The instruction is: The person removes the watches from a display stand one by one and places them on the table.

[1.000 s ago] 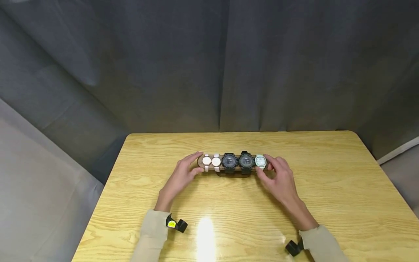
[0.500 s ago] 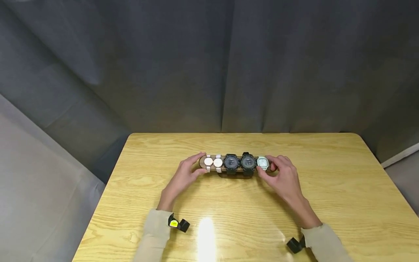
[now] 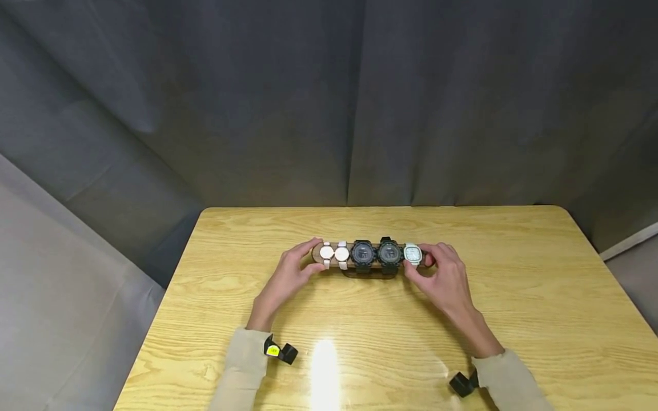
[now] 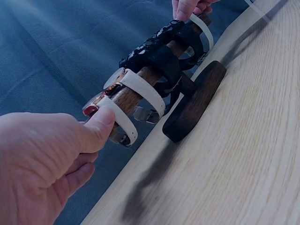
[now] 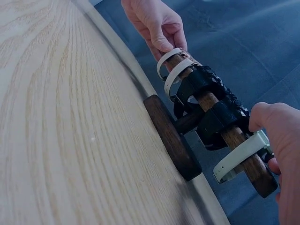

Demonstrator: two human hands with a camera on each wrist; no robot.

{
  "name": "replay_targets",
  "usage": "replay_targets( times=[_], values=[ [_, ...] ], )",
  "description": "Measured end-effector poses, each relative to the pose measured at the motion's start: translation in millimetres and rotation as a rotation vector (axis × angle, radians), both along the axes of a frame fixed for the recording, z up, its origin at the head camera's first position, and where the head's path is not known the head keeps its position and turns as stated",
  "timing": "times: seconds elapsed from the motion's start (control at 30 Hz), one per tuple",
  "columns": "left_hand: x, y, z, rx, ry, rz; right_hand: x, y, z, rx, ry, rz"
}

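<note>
A dark wooden T-bar watch stand [image 5: 161, 126] stands on the table with several watches strapped in a row along its bar. My left hand [image 3: 288, 274] pinches the leftmost white-strapped watch [image 3: 326, 253] at the bar's left end, thumb on the strap. Beside it sits a second white-strapped watch [image 3: 341, 254]. Two chunky black digital watches, one left [image 3: 363, 254] and one right [image 3: 389, 254], fill the middle. At the right end, my right hand [image 3: 444, 277] pinches a mint-green square watch [image 3: 412, 254] between thumb and fingers. Some of the right fingertips are hidden behind it.
The light wood table [image 3: 514, 297] has rounded far corners and a bright light reflection [image 3: 325, 371] near the front. Dark grey curtains [image 3: 277, 114] hang just behind its far edge. A paler grey cloth [image 3: 61, 308] hangs at the left.
The head view has shifted slightly, moving the whole scene a little to the right. Both hands stay on the same watches at the two ends of the bar.
</note>
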State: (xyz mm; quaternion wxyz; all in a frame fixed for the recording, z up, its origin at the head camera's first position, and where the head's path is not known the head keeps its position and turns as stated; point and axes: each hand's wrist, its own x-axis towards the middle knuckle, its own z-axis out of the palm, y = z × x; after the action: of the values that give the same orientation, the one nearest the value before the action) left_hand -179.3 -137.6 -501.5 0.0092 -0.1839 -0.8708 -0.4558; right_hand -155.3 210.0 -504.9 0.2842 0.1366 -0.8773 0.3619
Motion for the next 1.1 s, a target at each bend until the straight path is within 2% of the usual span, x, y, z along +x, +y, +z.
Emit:
replay_targets(
  times=[1.1],
  values=[
    [2.7, 1.8, 1.9, -0.012, 0.018, 0.005, 0.5, 2.0, 4.6, 0.019, -0.017, -0.02]
  ],
)
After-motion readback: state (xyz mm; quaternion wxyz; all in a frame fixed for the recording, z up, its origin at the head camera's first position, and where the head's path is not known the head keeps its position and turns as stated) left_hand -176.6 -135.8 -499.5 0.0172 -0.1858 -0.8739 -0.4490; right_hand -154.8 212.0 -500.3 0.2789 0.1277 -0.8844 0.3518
